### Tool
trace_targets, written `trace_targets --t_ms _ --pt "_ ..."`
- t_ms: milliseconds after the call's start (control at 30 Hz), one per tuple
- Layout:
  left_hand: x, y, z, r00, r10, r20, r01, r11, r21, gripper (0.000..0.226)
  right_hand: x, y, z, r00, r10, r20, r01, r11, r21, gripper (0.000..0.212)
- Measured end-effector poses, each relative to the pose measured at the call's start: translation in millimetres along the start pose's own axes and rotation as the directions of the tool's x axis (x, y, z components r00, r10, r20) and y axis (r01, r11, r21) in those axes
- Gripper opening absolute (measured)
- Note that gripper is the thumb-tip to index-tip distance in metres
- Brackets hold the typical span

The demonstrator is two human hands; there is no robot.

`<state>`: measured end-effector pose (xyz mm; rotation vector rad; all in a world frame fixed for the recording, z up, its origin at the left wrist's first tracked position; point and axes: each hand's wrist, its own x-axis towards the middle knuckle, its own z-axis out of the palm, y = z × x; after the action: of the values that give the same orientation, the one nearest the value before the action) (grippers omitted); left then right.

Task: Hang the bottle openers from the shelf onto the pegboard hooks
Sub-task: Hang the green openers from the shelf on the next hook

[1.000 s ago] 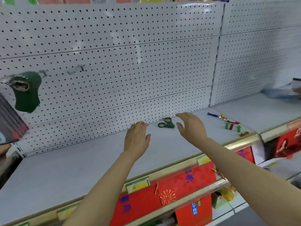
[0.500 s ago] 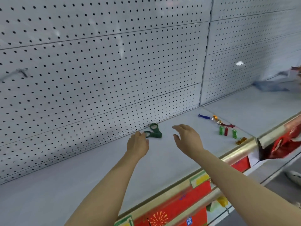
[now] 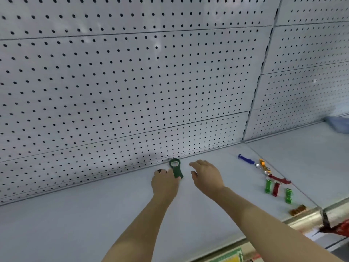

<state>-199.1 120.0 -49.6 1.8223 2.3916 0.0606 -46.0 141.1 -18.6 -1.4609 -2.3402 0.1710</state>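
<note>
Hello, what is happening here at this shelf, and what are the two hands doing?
A person is sorting bottle openers on a white shelf below a pegboard. The left hand grips the lower end of a dark green bottle opener at the back of the shelf, near the pegboard's base. The right hand hovers beside it, fingers spread, holding nothing. More small coloured openers lie farther right. Nothing hangs on the visible pegboard.
</note>
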Motion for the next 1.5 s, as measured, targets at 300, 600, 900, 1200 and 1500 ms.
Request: trace_targets --t_ms 300,600,900,1200,1500 --pt "-21.5 -59.3 6.1 0.991 0.023 -0.129 -0.036 0.994 -0.106 0.038 71.2 -34.7 48.5 0.956 0.093 0.279 -0.094 0.996 -0.010 0.049" --pt "-29.2 -96.8 -5.9 0.986 -0.145 -0.087 0.111 0.941 -0.318 0.059 82.3 -45.1 68.5 0.936 0.095 0.338 0.004 0.960 -0.280 0.062" --pt "-40.6 -112.6 -28.7 0.973 -0.232 0.004 0.107 0.437 -0.893 0.053 37.2 -57.0 43.3 0.956 0.146 0.254 -0.123 0.987 -0.105 0.051" --pt "-86.5 -130.4 -66.3 0.978 -0.207 -0.031 0.026 0.268 -0.963 0.047 -23.0 -121.1 1.8 0.832 0.517 0.200 -0.447 0.413 0.793 0.052" --pt "-154.4 -146.4 -134.0 0.941 -0.275 -0.199 -0.149 0.191 -0.970 0.045 -63.7 -214.3 -65.0 0.877 0.453 0.158 -0.271 0.195 0.943 0.057"
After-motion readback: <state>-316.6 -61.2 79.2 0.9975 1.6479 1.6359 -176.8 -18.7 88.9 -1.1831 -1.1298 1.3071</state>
